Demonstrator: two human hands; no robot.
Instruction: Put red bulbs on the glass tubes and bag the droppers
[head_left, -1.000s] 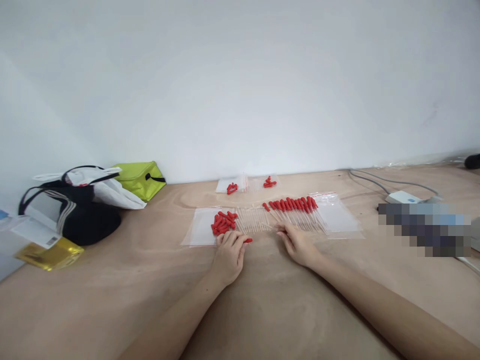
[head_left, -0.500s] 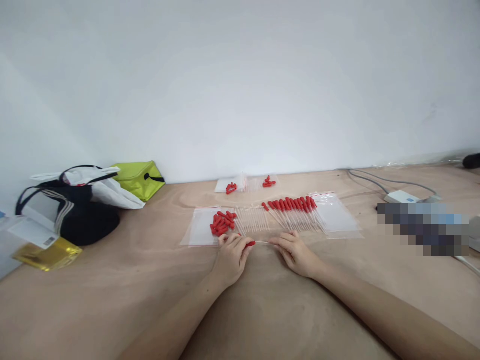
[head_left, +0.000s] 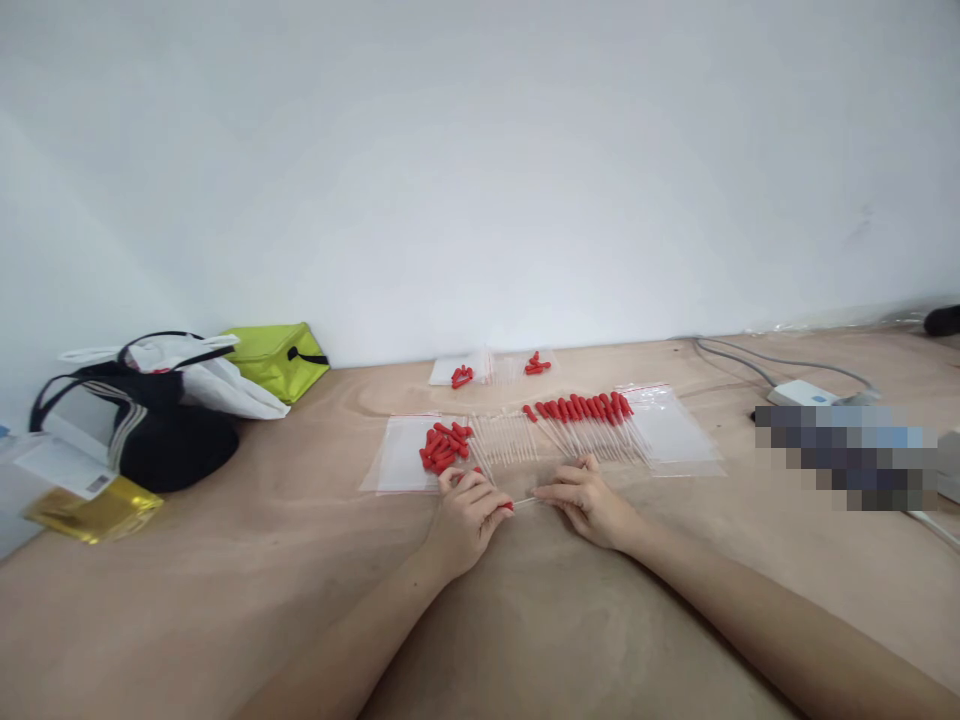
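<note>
My left hand (head_left: 466, 518) pinches a red rubber bulb (head_left: 508, 506), mostly hidden by the thumb and fingers. From the bulb's end a thin, pale dropper tube (head_left: 526, 500) runs across to my right hand (head_left: 591, 503), whose fingertips are closed on its other end. How deep the tube sits in the bulb I cannot tell. Beyond my left hand, a heap of red bulbs (head_left: 444, 446) lies on a clear zip bag (head_left: 396, 455). Bare dropper tubes (head_left: 506, 440) lie side by side in the middle. Several red-bulbed droppers (head_left: 592, 412) form a slanted row behind my right hand.
Another clear zip bag (head_left: 682, 435) lies right of the droppers. Near the wall are more small red bulbs (head_left: 537, 364) on plastic bags. A black bag (head_left: 176, 445), a lime-green bag (head_left: 277, 360) and a gold packet (head_left: 97, 508) stand left. A white power strip (head_left: 802, 394) with cables lies right.
The held bulb and tube have dropped slightly toward me and tilted, with the bulb end lower. My hands are a little closer together. The laid-out bulbs and tubes look unchanged.
</note>
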